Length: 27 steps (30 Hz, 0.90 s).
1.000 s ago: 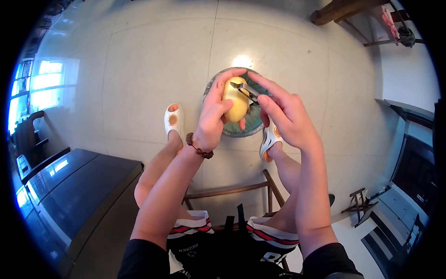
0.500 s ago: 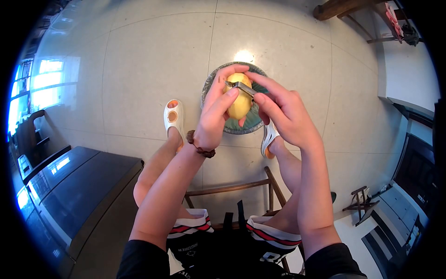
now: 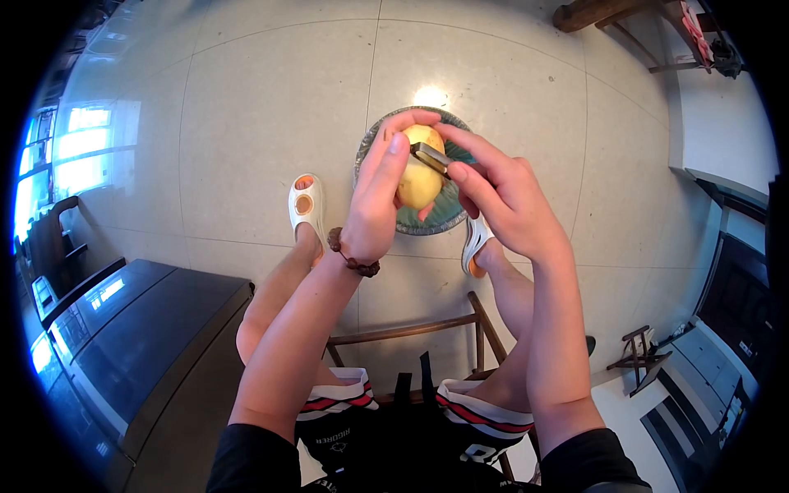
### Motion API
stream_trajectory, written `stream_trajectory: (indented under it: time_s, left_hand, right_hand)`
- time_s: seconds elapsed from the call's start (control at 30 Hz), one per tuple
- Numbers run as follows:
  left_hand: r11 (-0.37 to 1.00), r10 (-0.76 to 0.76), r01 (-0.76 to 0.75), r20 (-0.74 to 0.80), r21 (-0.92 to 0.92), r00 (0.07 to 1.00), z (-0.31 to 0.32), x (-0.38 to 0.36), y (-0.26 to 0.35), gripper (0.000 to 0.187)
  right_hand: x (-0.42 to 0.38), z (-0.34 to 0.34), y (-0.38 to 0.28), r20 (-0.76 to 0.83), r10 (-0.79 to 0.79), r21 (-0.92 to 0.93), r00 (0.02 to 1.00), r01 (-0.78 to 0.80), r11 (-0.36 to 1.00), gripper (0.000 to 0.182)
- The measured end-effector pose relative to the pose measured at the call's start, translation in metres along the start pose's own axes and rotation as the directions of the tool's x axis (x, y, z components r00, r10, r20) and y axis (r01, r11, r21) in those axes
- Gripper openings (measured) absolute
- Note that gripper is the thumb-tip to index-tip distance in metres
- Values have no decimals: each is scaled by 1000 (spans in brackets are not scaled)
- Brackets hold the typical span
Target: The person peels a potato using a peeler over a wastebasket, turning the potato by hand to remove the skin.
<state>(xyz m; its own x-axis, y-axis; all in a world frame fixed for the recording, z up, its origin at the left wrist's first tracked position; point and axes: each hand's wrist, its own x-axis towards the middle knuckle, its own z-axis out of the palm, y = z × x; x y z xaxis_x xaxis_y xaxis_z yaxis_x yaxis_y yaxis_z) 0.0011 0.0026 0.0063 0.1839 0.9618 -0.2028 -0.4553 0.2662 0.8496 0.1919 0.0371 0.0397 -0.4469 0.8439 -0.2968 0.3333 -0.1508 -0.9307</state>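
Observation:
A pale yellow, peeled potato [image 3: 419,184] is cupped in my left hand [image 3: 380,185], with the fingers behind it and the thumb along its left side. My right hand [image 3: 503,193] grips a metal peeler [image 3: 431,156] between thumb and fingers, and the peeler's head lies over the upper part of the potato. Beneath both hands a round bin [image 3: 445,220] with a greenish lining stands on the floor. What is inside it is mostly hidden by my hands.
A dark glossy table [image 3: 164,329] stands at the lower left. Wooden chair bars [image 3: 403,334] cross between my legs. My white shoes [image 3: 306,201] flank the bin. At the upper right is a wooden piece of furniture [image 3: 596,14], at the lower right a small stool [image 3: 637,360].
My left thumb has lifted from beside the peeler and moved up and left. The potato has tilted slightly in my left hand.

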Motion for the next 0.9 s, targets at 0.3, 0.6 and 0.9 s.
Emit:
stream_trajectory:
  time_s: [0.3, 0.6, 0.9]
  left_hand:
    - [998, 9, -5, -53, 64, 999, 4, 0, 2, 57]
    - [991, 12, 1, -98, 133, 995, 5, -3, 5, 52]
    - [995, 79, -71, -125, 67, 989, 6, -1, -6, 45]
  right_hand:
    - [-1, 0, -1, -6, -2, -41, 1000, 1, 999, 47]
    - [-2, -2, -1, -13, -20, -90, 1000, 19, 996, 43]
    - [-1, -1, -6, -25, -40, -62, 999, 38, 997, 39]
